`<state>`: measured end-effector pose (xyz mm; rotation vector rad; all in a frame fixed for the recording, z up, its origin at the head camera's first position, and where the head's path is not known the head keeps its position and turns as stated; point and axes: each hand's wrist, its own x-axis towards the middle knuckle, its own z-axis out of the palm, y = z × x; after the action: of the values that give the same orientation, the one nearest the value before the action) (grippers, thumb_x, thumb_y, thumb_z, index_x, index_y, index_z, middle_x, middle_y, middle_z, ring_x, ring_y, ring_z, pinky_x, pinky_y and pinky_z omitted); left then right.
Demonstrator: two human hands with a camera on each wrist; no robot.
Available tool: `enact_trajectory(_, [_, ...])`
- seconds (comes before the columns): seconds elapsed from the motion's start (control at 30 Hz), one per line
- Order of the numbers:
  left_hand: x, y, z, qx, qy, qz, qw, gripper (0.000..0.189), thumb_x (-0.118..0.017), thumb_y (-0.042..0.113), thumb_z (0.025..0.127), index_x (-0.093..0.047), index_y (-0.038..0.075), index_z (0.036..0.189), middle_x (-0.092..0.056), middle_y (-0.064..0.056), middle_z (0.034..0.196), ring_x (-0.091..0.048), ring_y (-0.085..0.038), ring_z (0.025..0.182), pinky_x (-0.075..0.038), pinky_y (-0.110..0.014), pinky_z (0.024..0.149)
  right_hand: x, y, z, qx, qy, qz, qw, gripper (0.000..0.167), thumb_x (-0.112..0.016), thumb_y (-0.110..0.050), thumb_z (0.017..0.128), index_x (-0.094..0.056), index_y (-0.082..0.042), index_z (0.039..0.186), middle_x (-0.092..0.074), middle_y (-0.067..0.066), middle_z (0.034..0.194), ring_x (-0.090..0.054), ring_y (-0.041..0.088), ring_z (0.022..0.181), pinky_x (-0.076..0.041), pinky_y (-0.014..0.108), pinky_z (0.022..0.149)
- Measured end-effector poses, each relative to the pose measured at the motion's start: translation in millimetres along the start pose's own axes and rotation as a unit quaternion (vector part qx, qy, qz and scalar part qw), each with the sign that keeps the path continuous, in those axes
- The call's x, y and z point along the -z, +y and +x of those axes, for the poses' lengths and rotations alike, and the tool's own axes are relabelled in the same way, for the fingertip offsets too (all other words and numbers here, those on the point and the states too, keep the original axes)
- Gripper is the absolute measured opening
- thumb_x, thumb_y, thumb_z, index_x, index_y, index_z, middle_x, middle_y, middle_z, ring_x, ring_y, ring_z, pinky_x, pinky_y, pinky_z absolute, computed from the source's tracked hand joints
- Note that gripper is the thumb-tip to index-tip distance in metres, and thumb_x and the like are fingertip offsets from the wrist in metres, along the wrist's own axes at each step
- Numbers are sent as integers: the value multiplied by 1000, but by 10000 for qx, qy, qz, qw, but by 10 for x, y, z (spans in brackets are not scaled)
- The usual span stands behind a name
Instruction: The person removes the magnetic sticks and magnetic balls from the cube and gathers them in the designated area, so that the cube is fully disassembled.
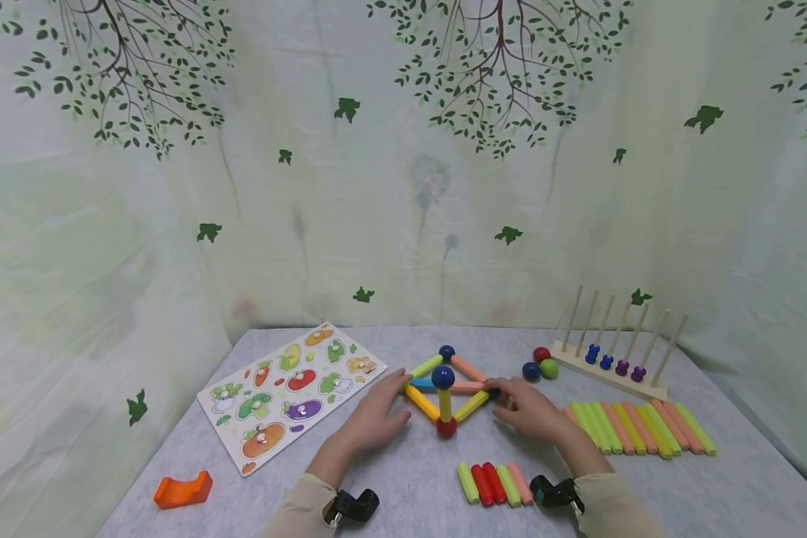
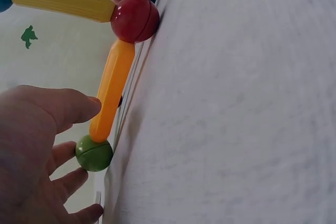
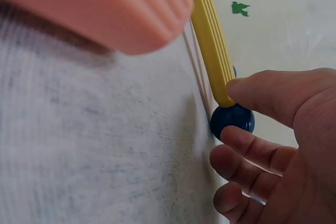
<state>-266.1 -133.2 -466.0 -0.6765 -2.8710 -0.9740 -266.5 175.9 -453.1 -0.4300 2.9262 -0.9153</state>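
Observation:
A diamond-shaped frame of magnetic rods and balls lies at the table's middle. A red ball (image 1: 447, 428) marks its near corner, a dark blue ball (image 1: 447, 352) its far one. From the red ball rises an upright yellow rod (image 1: 446, 405), topped by a blue ball (image 1: 443, 377). My left hand (image 1: 379, 407) holds the left corner, thumb at the orange-yellow rod (image 2: 112, 90) and fingers around the green ball (image 2: 94, 153). At the right corner, my right hand (image 1: 526, 407) pinches another yellow rod (image 3: 212, 45) where it meets a dark blue ball (image 3: 232, 120).
A vegetable picture board (image 1: 289, 396) lies left, with an orange curved block (image 1: 183, 490) nearer. Several loose rods (image 1: 492, 484) lie in front; a longer row (image 1: 639, 428) is at right. Behind that stands a peg rack (image 1: 612, 370), beside three loose balls (image 1: 541, 353).

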Motion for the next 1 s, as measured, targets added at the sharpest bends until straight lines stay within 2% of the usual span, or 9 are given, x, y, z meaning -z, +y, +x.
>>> enact_trajectory(0.23, [-7, -41, 7, 117, 190, -169, 9996, 50, -66, 24, 95, -52, 17, 144, -41, -7, 153, -44, -29, 140, -38, -52, 115, -23, -2, -2, -60, -164, 105, 9998, 51, -72, -20, 91, -56, -24, 140, -57, 3, 119, -54, 15, 88, -50, 27, 70])
enact_trajectory(0.37, [-5, -26, 8, 84, 443, 91, 9989, 37, -70, 23, 93, -65, 19, 130, -52, -5, 137, -54, -25, 121, -47, -49, 105, -44, 25, 11, 7, -308, 317, 9990, 54, -72, -21, 91, -54, -25, 142, -58, 2, 124, -55, 16, 91, -52, 29, 72])
enact_trajectory(0.43, [-4, -15, 10, 102, 546, 283, 9981, 31, -71, 22, 93, -70, 19, 123, -55, -2, 127, -55, -20, 109, -50, -43, 97, -54, 39, 18, 80, -355, 350, 9987, 55, -72, -22, 91, -53, -24, 143, -58, 2, 128, -56, 16, 92, -53, 30, 75])
enact_trajectory(0.57, [-2, 5, 14, 213, 656, 408, 9968, 18, -73, 22, 91, -76, 21, 109, -55, 2, 107, -51, -13, 91, -48, -30, 81, -65, 40, 22, 161, -416, 414, 9981, 56, -71, -22, 92, -52, -22, 145, -58, 2, 137, -57, 17, 96, -54, 33, 81])
enact_trajectory(0.7, [3, 13, 8, 285, 640, 283, 9971, 7, -75, 25, 90, -76, 25, 97, -52, 5, 97, -49, -11, 84, -43, -24, 74, -47, -4, 17, 101, -407, 601, 9973, 53, -70, -20, 93, -53, -22, 143, -58, 2, 140, -57, 17, 97, -53, 33, 79])
enact_trajectory(0.87, [-13, 5, 8, 227, 606, 250, 9976, 4, -77, 28, 88, -75, 27, 91, -53, 6, 97, -49, -10, 83, -42, -23, 73, 44, -87, -3, -46, 26, 798, 9968, 45, -68, -16, 95, -57, -21, 138, -61, 5, 136, -57, 16, 95, -52, 29, 75])
enact_trajectory(1.0, [-45, 0, 11, 223, 643, 153, 9976, 4, -77, 27, 87, -74, 27, 90, -53, 5, 96, -49, -10, 82, -42, -23, 71, 156, -152, -21, 149, 654, 968, 9930, 38, -61, -13, 98, -57, -19, 136, -64, 9, 129, -62, 17, 88, -53, 28, 75])
